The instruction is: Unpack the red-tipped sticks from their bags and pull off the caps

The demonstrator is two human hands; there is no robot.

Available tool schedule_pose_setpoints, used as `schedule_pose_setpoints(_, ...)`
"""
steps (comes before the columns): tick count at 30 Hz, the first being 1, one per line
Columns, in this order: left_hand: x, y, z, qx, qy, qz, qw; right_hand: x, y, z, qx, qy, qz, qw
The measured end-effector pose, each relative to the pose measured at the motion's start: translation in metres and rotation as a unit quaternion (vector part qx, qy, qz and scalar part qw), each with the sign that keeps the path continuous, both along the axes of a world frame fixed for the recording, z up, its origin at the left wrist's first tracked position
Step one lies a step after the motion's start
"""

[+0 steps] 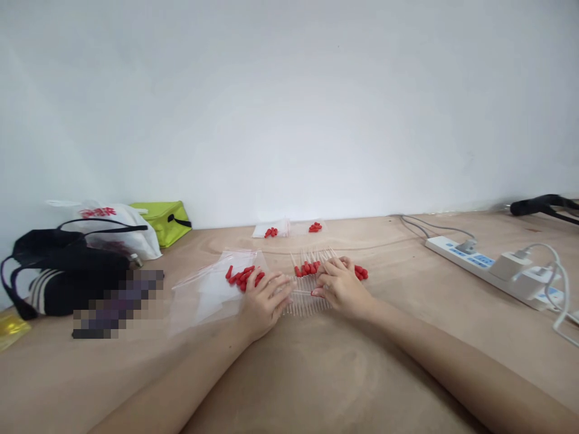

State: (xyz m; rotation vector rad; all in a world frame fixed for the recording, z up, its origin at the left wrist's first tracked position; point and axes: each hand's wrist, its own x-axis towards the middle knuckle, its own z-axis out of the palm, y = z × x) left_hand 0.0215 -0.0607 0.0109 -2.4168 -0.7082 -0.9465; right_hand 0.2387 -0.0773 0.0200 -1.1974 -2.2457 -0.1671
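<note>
Between my hands stretches a thin clear stick (302, 292). My left hand (266, 301) pinches its left end in the fingertips. The fingers of my right hand (344, 289) are closed on a small red cap (316, 293) at the other end. Beneath them lies a row of similar thin sticks (307, 306). Just behind, several sticks with red caps (308, 269) lie side by side. A pile of loose red caps (242, 278) is beside my left hand, on clear plastic bags (210, 295). More red pieces (360, 272) show past my right hand, partly hidden by it.
Near the wall, two small clear bags (294, 228) carry red pieces. At left stand a black bag (85, 265), a white plastic bag (131, 235) and a lime-green bag (169, 223). A white power strip (461, 256) with plugs and cables lies at right.
</note>
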Motion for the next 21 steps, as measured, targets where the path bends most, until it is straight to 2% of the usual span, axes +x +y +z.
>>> schedule_pose_setpoints(5, 0.004, -0.005, 0.000, 0.010, -0.006, -0.004, 1.000, -0.006, -0.007, -0.007, 0.025, 0.029, 0.034, 0.999)
schedule_pose_setpoints(13, 0.008, -0.009, -0.001, 0.000, -0.021, -0.027, 0.999, -0.004, -0.017, -0.033, 0.130, 0.094, 0.043, 0.986)
schedule_pose_setpoints(16, 0.011, -0.012, -0.002, -0.010, -0.011, -0.031, 0.999, -0.004, -0.017, -0.036, 0.142, 0.101, 0.045, 0.984)
schedule_pose_setpoints(21, 0.011, -0.017, -0.002, -0.021, -0.007, -0.027, 0.999, -0.005, -0.021, -0.032, 0.142, 0.053, 0.053, 0.987)
